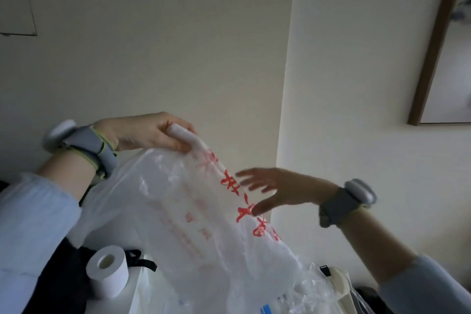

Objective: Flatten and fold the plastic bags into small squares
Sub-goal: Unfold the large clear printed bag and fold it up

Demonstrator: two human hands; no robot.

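Pinching white plastic bag (183, 211) in left hand (142, 132), right hand (277, 190) open beside it

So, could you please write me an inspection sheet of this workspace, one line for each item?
Surface: white table, mostly covered.
Job's things: translucent white plastic bag with red print, held up, not yet flat; more clear plastic bags heaped below.
Clutter: white roll of tape, dark fabric, cream plastic hanger.
Grippers: left hand pinches the bag's top edge; right hand open, blurred, at the bag's side.
Cables: nothing seen.
Surroundings: cream wall, wood-framed picture.
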